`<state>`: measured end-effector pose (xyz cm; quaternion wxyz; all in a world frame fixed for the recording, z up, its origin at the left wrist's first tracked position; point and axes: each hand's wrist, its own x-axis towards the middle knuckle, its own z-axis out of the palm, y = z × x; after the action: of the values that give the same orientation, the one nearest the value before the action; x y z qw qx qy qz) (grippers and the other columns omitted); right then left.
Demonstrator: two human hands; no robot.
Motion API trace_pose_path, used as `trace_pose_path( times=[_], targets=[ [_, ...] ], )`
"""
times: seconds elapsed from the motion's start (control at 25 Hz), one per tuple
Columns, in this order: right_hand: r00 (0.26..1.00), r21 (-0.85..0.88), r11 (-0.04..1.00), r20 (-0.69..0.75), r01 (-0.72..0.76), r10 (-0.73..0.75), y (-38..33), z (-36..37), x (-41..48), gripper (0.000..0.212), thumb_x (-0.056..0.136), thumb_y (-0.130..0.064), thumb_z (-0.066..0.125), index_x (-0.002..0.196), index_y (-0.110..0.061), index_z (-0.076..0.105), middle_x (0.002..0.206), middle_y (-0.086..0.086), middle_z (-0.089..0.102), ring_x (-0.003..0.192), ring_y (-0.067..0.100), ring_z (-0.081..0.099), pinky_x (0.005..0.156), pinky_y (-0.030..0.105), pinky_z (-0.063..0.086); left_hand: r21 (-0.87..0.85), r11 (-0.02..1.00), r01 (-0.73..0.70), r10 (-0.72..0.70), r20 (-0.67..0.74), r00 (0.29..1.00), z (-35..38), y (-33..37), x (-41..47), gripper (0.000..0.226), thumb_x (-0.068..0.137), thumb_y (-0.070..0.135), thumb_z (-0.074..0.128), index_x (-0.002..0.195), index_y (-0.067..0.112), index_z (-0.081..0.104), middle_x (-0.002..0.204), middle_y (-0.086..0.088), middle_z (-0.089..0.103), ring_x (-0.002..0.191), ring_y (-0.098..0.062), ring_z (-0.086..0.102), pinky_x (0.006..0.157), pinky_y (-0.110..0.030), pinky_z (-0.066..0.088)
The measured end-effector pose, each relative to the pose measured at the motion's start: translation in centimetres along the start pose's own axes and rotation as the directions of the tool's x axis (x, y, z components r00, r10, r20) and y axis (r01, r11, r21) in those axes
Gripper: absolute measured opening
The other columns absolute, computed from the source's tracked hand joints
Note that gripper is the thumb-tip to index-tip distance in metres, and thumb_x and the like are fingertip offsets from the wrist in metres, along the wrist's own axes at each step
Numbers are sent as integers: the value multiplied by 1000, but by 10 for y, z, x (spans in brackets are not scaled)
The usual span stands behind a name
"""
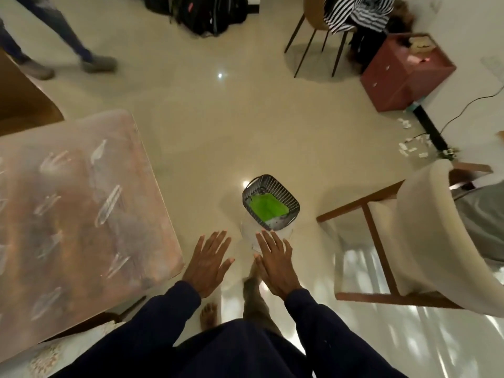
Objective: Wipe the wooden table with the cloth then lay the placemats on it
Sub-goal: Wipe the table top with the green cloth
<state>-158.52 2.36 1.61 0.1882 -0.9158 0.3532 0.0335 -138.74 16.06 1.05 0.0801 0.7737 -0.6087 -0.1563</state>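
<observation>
The wooden table (76,203) fills the left side, its reddish top smeared with pale streaks. A dark slatted basket (286,196) stands on the floor to its right and holds a bright green cloth (266,207). My left hand (208,261) hovers over the floor just off the table's near right corner, fingers spread and flat, holding nothing. My right hand (275,261) is stretched out the same way, its fingertips just short of the basket's near side. No placemats are identifiable.
A cream chair with a wooden frame (409,233) stands at right. Another person's legs (62,34) are at top left. Dark bags (201,12), a second chair (319,25) and a red box (406,75) sit further back.
</observation>
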Motion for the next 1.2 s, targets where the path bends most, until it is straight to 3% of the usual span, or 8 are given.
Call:
trace_pose_path(
  times=[0.12,0.32,0.44,0.52,0.68,0.8,0.96,1.2],
  targets=[
    [996,20,1000,91,0,-2,38,-4,49,55,107,-39,33,157,-16,40,157,11,54,144,34,53,111,57,46,51,998,31,-33,26,999,10,2,46,60,110,48,29,154,12,50,163,-12,44,149,-32,44,126,-46,9],
    [981,-33,999,191,31,-24,114,25,137,56,107,-37,32,156,-14,45,156,13,54,142,36,55,110,59,49,96,993,63,-71,83,994,48,-5,145,59,108,46,34,153,12,50,163,-13,43,150,-32,44,129,-46,3],
    [969,-1,1000,247,5,-5,144,53,177,56,109,-37,29,158,-13,41,158,15,51,145,38,50,114,62,45,74,997,22,-31,124,992,81,-9,184,55,104,38,45,152,10,48,165,-16,36,151,-37,41,127,-57,17],
    [973,-39,999,229,24,-14,172,85,203,54,108,-34,41,158,-12,40,159,16,50,147,40,48,115,63,42,88,996,-25,18,80,997,112,-22,208,55,98,29,56,148,10,47,164,-19,38,149,-40,44,123,-63,29],
    [931,-67,998,364,-9,33,219,162,263,83,85,-27,86,155,-9,45,155,20,53,142,44,53,108,67,47,19,996,88,-89,118,989,172,-58,262,60,114,41,20,155,5,46,167,-20,34,155,-37,34,123,-61,27],
    [878,-104,995,476,-11,59,247,213,305,85,92,-29,80,161,-7,35,162,24,42,148,49,43,114,70,39,-43,996,79,-75,84,994,208,-80,287,64,115,43,15,156,3,45,168,-19,32,156,-36,31,123,-64,30],
    [850,-163,985,526,51,43,265,256,355,101,85,-38,87,161,-4,30,165,29,31,152,51,31,119,69,32,-78,995,67,-64,37,997,231,-97,302,60,114,42,21,160,6,37,172,-16,23,161,-31,22,127,-62,24],
    [885,-274,962,450,7,122,265,282,386,72,94,-22,74,154,-10,36,158,26,35,145,49,36,112,69,41,-90,994,66,-66,1,998,247,-113,304,59,116,40,22,158,4,40,171,-17,27,160,-31,25,125,-64,27]
  ],
)
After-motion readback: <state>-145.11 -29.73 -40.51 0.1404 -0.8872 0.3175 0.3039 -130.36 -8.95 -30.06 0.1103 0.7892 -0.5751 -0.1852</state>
